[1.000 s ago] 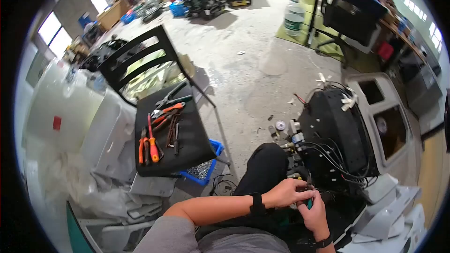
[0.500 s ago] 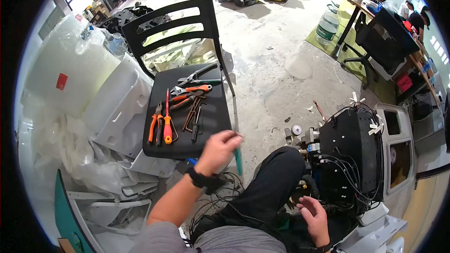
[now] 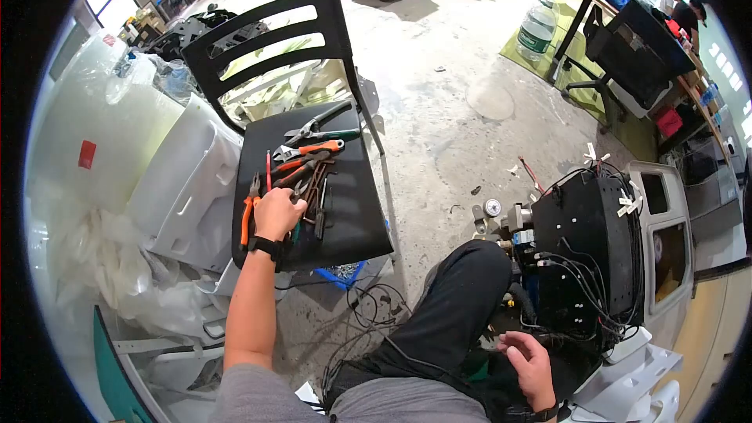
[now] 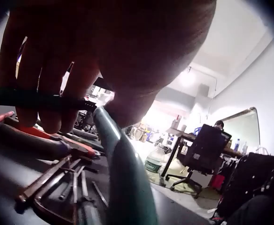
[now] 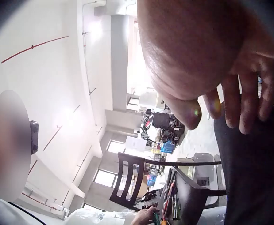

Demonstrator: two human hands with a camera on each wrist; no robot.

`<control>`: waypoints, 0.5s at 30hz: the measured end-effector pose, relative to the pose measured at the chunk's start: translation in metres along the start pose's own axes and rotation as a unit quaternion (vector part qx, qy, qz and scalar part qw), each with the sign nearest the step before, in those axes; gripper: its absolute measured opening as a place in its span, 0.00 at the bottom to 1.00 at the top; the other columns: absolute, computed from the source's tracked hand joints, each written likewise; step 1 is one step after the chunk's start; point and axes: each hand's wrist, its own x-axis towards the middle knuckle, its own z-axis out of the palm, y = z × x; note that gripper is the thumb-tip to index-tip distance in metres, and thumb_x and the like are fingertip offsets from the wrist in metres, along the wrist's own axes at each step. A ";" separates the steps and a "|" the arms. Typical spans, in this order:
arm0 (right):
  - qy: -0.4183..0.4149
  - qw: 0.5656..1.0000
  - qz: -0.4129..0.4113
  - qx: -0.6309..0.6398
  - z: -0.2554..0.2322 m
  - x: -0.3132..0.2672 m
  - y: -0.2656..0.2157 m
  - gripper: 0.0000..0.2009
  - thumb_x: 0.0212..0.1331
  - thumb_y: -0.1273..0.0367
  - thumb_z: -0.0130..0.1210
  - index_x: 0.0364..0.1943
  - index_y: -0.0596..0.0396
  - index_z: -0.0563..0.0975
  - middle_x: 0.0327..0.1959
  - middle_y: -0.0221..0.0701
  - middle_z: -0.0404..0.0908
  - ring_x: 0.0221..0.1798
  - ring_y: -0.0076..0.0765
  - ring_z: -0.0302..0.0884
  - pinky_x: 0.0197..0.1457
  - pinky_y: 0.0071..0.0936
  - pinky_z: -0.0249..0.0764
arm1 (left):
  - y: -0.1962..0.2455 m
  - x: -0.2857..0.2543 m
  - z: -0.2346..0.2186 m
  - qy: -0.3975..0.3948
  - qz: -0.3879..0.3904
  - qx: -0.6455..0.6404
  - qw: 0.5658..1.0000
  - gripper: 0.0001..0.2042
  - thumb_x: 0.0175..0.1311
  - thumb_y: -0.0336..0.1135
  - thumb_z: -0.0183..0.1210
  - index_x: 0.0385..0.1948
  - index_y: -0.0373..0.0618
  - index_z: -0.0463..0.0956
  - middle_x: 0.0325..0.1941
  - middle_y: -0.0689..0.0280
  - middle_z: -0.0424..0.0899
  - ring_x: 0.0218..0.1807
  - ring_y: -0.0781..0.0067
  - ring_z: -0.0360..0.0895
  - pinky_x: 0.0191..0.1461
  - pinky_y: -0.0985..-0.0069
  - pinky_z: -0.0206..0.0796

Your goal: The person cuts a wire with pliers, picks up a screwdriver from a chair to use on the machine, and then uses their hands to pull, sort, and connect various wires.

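Over the front of the black chair seat (image 3: 352, 223), my left hand (image 3: 276, 215) holds pliers with green handles (image 4: 130, 183). The fingers wrap one handle and the thumb lies by the other, seen in the left wrist view. Right around it lie orange-handled pliers (image 3: 247, 215), a red screwdriver (image 3: 269, 166), brown hex keys (image 3: 311, 192) and a slim black-handled tool (image 3: 320, 219). An orange-handled adjustable wrench (image 3: 317, 148) and larger green-handled pliers (image 3: 323, 127) are farther back. My right hand (image 3: 530, 368) hovers beside my knee, its fingers loosely bent and holding nothing.
A black machine (image 3: 583, 247) with cables and a grey frame (image 3: 666, 223) stands at right. Under the chair sits a blue bin (image 3: 345, 276) of small metal parts. Loose cables (image 3: 372, 309) lie on the floor, and white plastic parts (image 3: 188, 188) are piled at left.
My left hand has left my right hand beside the machine and carried the green-handled pliers over to the chair seat. The right hand has stayed near my knee, with its fingers loosened.
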 end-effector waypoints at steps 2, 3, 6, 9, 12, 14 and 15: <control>-0.002 1.000 -0.008 0.018 0.000 -0.001 0.004 0.17 0.63 0.73 0.55 0.54 0.65 0.73 0.52 0.38 0.80 0.53 0.33 0.79 0.58 0.28 0.72 | -0.004 0.006 0.009 0.005 0.007 0.015 1.000 0.17 0.52 0.46 0.61 0.33 0.40 0.83 0.35 0.52 0.84 0.42 0.50 0.81 0.47 0.57 0.72; 0.001 1.000 -0.007 0.020 0.000 -0.001 0.003 0.17 0.63 0.73 0.55 0.54 0.65 0.73 0.52 0.38 0.80 0.53 0.33 0.79 0.58 0.28 0.72 | -0.007 0.009 0.013 0.011 0.010 0.029 0.999 0.17 0.52 0.46 0.61 0.33 0.40 0.83 0.35 0.53 0.84 0.42 0.51 0.81 0.47 0.57 0.72; 0.001 1.000 -0.001 0.029 0.002 -0.004 0.000 0.16 0.63 0.73 0.55 0.54 0.65 0.73 0.51 0.38 0.80 0.53 0.33 0.79 0.58 0.28 0.73 | -0.012 0.013 0.024 0.001 0.008 0.062 0.998 0.17 0.51 0.47 0.62 0.32 0.41 0.83 0.34 0.54 0.84 0.41 0.52 0.81 0.46 0.57 0.72; 0.003 1.000 0.003 0.026 0.003 -0.005 0.000 0.16 0.63 0.73 0.55 0.54 0.65 0.73 0.51 0.39 0.80 0.53 0.34 0.79 0.58 0.28 0.73 | -0.015 0.015 0.031 0.029 0.012 0.059 0.998 0.15 0.49 0.47 0.62 0.26 0.42 0.82 0.31 0.55 0.84 0.39 0.53 0.82 0.43 0.58 0.72; 0.003 0.999 0.006 0.040 0.002 -0.005 0.002 0.16 0.63 0.73 0.55 0.54 0.66 0.73 0.51 0.39 0.80 0.53 0.34 0.80 0.58 0.28 0.73 | -0.014 0.014 0.032 0.046 0.015 0.068 0.997 0.16 0.49 0.47 0.63 0.25 0.41 0.82 0.30 0.55 0.84 0.38 0.53 0.82 0.43 0.58 0.72; 0.001 1.000 0.002 0.031 0.002 -0.005 0.001 0.16 0.62 0.74 0.54 0.54 0.66 0.73 0.51 0.40 0.81 0.53 0.35 0.80 0.58 0.29 0.73 | -0.015 0.016 0.031 0.021 0.003 0.070 0.997 0.16 0.49 0.47 0.63 0.26 0.41 0.82 0.31 0.55 0.84 0.39 0.52 0.81 0.43 0.58 0.72; 0.002 0.999 0.003 0.032 0.002 -0.005 0.000 0.16 0.62 0.74 0.54 0.54 0.66 0.73 0.51 0.40 0.81 0.53 0.35 0.80 0.58 0.29 0.73 | -0.014 0.017 0.031 -0.002 -0.010 0.069 0.998 0.16 0.49 0.47 0.63 0.27 0.42 0.83 0.33 0.55 0.83 0.39 0.52 0.81 0.43 0.58 0.72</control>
